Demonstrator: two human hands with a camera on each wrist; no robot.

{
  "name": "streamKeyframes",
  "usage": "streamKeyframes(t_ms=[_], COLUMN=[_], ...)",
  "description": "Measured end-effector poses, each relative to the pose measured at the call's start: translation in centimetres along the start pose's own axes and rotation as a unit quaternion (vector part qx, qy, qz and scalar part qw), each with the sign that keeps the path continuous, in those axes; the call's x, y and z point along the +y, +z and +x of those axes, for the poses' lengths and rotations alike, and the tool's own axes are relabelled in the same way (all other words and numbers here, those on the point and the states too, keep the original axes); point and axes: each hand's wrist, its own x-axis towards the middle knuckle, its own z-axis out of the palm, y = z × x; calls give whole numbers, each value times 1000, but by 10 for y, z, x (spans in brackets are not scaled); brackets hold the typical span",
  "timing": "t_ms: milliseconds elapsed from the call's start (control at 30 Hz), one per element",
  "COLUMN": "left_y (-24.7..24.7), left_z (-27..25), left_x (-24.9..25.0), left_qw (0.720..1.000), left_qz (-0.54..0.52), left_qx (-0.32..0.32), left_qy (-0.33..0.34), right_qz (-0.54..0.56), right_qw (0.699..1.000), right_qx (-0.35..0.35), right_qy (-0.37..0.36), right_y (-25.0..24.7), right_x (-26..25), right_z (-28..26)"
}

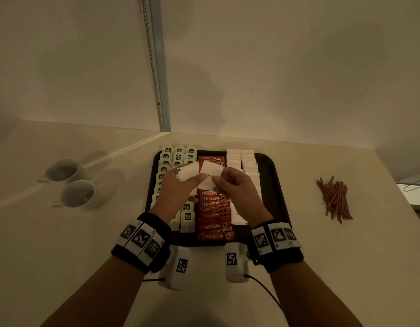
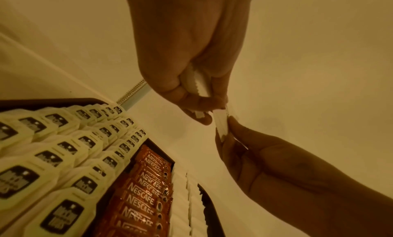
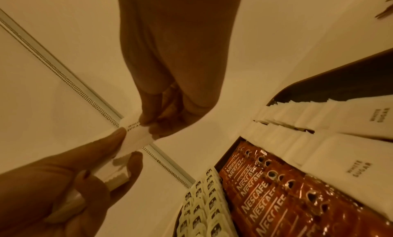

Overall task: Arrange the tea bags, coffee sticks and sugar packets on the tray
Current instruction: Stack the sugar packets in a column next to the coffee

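A black tray [image 1: 276, 185] holds tea bags [image 1: 178, 156] in columns on its left, orange coffee sticks [image 1: 213, 215] down the middle and white sugar packets [image 1: 242, 159] on the right. Both hands hover over the tray's middle. My left hand [image 1: 192, 181] grips a small stack of sugar packets [image 1: 187, 173], seen edge-on in the left wrist view [image 2: 195, 82]. My right hand [image 1: 222, 182] pinches one sugar packet [image 1: 210, 174] by its near edge, with the left thumb touching the same packet [image 3: 136, 136]. The hands hide part of the tea bag and coffee rows.
Two white cups [image 1: 65, 171] [image 1: 79, 193] stand on the table to the left of the tray. A loose pile of red-brown stirrers [image 1: 335, 199] lies to the right. A wall rises just behind the tray, and the table's edge runs along the right.
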Motion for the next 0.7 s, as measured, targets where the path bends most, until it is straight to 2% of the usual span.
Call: streamKeyframes(t_ms=[67,133,267,467,700], left_y=[1,0,-12,-19,-14], left_z=[0,0,0,0,0], left_x=[-1,0,1,-3,0], left_qw=[999,993,963,958,957], left_qz=[-21,-86,-229,-248,-248], left_qx=[-7,-17,-16,-2,5], left_qy=[-27,-75,-143,-146,-148], right_qz=[-22,-47,-133,-296,-374], right_qw=[1000,998,985,934,894], right_qx=[4,31,106,152,174], right_qy=[-9,-14,16,134,172], right_y=[-8,-25,-76,-134,-139], right_x=[-3,-2,15,65,94], right_z=[-1,-2,-7,-22,-19])
